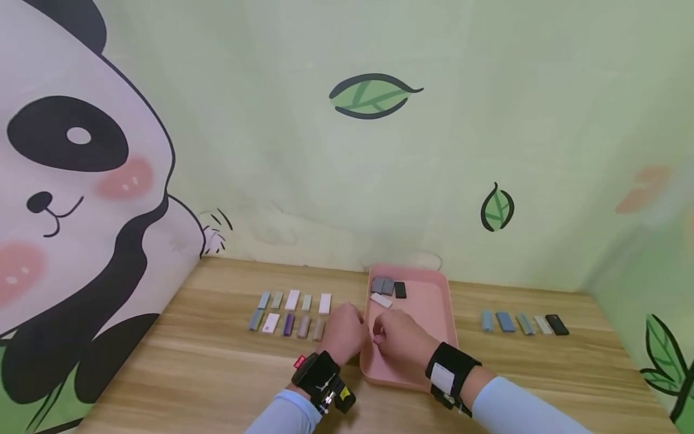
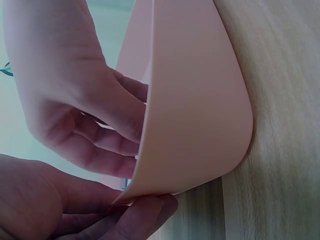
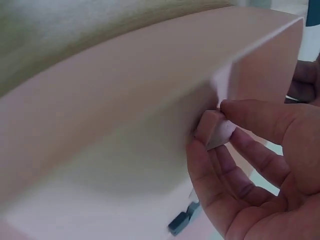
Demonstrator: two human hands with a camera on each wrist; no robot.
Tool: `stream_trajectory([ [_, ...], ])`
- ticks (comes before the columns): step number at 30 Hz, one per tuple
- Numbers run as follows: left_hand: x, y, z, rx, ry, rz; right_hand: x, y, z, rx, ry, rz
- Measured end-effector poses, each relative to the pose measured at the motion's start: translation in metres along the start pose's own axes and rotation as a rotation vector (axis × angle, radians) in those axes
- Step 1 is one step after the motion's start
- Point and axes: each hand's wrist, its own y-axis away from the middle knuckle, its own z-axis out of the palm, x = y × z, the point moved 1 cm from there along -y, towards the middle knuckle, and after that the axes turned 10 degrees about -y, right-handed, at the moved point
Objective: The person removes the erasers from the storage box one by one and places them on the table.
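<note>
My left hand (image 1: 344, 333) is at the left side of the pink tray (image 1: 431, 307). In the left wrist view its thumb and fingers pinch the rim of the tray. My right hand (image 1: 408, 340) reaches inside the tray. Its fingertips pinch a small pale block (image 3: 220, 131), seen in the right wrist view close to the tray wall; the head view hides this block. Farther back in the tray lie grey blocks (image 1: 382, 286), a black block (image 1: 400, 290) and a tilted white block (image 1: 381, 300).
Left of the tray, two rows of small blocks in white, blue, green, purple (image 1: 288, 324) and brown lie on the wooden table (image 1: 211, 361). On the right is a row with blue blocks (image 1: 505, 322) and a black block (image 1: 556, 324). A printed wall (image 1: 293, 150) rises behind.
</note>
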Motion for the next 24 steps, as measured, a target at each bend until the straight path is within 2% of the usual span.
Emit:
stream_trajectory([
  [4, -0.001, 0.002, 0.002, 0.010, -0.017, 0.002, 0.005, 0.009, -0.008, 0.040, -0.023, 0.007],
  [9, -0.002, 0.003, 0.004, 0.015, -0.010, 0.010, 0.017, 0.018, -0.027, 0.144, -0.063, 0.031],
  [11, -0.002, 0.003, 0.005, 0.009, -0.004, 0.006, 0.023, 0.022, -0.036, 0.181, -0.087, 0.067],
  [17, -0.002, 0.004, 0.005, 0.010, -0.002, 0.012, 0.047, 0.046, -0.077, 0.259, -0.069, 0.196],
  [24, 0.000, 0.002, 0.001, 0.014, 0.016, 0.023, 0.087, 0.089, -0.127, 0.345, 0.035, 0.204],
])
